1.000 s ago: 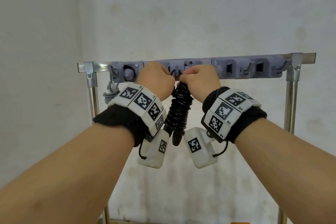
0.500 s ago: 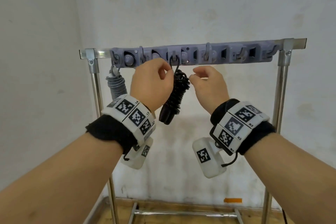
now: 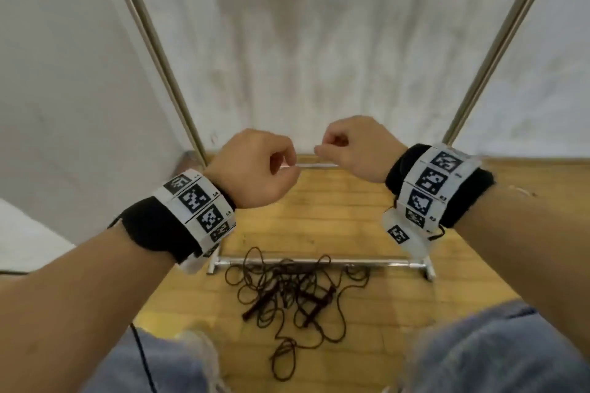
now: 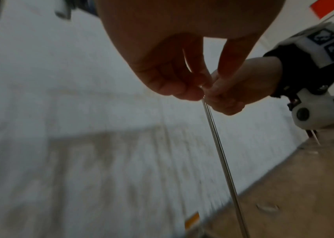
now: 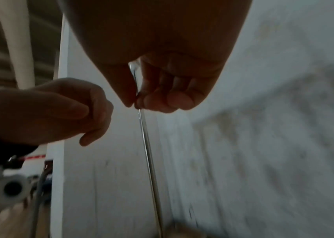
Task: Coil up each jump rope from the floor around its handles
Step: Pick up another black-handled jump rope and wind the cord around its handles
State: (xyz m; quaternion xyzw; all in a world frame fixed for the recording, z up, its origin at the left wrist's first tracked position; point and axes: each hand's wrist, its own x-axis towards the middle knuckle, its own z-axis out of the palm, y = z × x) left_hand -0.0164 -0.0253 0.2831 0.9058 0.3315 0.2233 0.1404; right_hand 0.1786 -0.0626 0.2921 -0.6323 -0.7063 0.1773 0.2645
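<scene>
A tangle of thin black jump ropes (image 3: 293, 290) lies on the wooden floor, with dark handles (image 3: 255, 306) showing inside it. My left hand (image 3: 284, 166) and right hand (image 3: 332, 147) hover side by side well above the tangle, both with fingers curled in and holding nothing. The left wrist view shows the left hand (image 4: 182, 87) with thumb against curled fingertips. The right hand (image 5: 158, 99) looks the same in its own wrist view. The rack's top rail and the hung ropes are out of view.
The metal rack's two uprights (image 3: 153, 41) (image 3: 498, 41) rise on either side of my hands, against a white wall. Its front base bar (image 3: 313, 262) lies just behind the tangle. My knees in jeans (image 3: 495, 354) frame the ropes. A black cable (image 3: 140, 354) runs at lower left.
Both hands let go of the coiled black rope hung on the rack's hook and dropped. My view swung down from the hook rail to the floor and the rope tangle.
</scene>
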